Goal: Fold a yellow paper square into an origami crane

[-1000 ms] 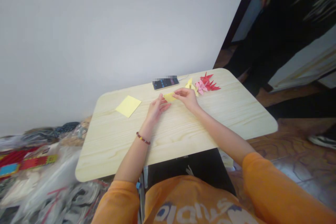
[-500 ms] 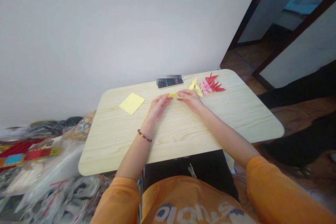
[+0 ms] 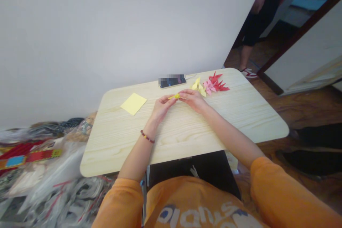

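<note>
Between my fingertips, over the middle of the table, is a small piece of folded yellow paper [image 3: 176,96]. My left hand [image 3: 161,107] pinches its left end between thumb and fingers. The right end is gripped by my right hand [image 3: 194,100], whose fingers partly cover it. A flat square of pale yellow paper [image 3: 134,103] lies to the left of my left hand. Just beyond my right hand sit folded paper flowers: a yellow one [image 3: 198,86], a pink one [image 3: 210,86] and red ones [image 3: 220,86].
A phone [image 3: 173,81] rests at the table's [image 3: 187,135] back edge against the wall. Plastic bags and packed goods [image 3: 61,171] crowd the floor on the left. In the doorway at upper right stands another person [image 3: 263,10]; dark legs show at right.
My fingers have closed in on the yellow paper, which now shows a smaller, narrower shape. A person has come into view in the doorway. Dark legs at the right have shifted.
</note>
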`<state>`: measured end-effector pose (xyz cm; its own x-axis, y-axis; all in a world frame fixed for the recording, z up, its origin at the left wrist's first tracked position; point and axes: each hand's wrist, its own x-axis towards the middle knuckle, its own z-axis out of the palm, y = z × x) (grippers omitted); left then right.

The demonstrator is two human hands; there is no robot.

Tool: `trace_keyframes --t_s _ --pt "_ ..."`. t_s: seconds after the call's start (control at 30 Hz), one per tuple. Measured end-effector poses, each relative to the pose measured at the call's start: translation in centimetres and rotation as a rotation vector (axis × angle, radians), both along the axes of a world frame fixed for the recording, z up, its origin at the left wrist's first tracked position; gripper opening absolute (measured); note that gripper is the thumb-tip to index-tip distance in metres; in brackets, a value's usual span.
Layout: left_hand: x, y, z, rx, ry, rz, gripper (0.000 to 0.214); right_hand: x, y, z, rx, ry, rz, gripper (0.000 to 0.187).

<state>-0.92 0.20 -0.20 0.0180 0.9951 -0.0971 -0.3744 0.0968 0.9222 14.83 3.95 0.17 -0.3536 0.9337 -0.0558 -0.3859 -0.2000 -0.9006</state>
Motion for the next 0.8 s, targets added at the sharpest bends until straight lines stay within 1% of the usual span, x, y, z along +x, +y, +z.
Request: trace_keyframes --t_s 0.1,0.2,0.3,0.4,0.53,0.7,0.8 --pt "-0.03 0.02 -0.13 -0.007 0.057 0.012 0.039 -0.09 0.01 -0.04 0.009 -0.011 -0.012 0.031" --pt "-0.01 -0.06 -0.08 0.002 0.106 0.010 0.040 -0.27 -0.08 0.01 0.032 -0.045 -0.053 0.033" --pt "0.08 -0.23 0.06 0.007 0.145 -0.010 0.040 -0.41 -0.14 0.05 0.103 -0.128 -0.119 0.034" --pt "0.14 -0.34 0.14 0.007 0.170 -0.037 0.038 -0.46 -0.16 0.03 0.205 -0.243 -0.192 0.035" --pt "0.15 -0.31 0.18 -0.019 0.122 -0.052 0.034 -0.47 -0.16 -0.17 0.293 -0.345 -0.241 0.033" --pt "0.11 0.01 -0.07 -0.032 0.064 -0.006 0.033 -0.53 -0.07 -0.47 0.289 -0.363 -0.244 0.034" --pt "0.06 0.15 -0.52 0.017 0.174 0.065 0.035 -0.59 -0.01 -0.62 0.265 -0.354 -0.244 0.034"
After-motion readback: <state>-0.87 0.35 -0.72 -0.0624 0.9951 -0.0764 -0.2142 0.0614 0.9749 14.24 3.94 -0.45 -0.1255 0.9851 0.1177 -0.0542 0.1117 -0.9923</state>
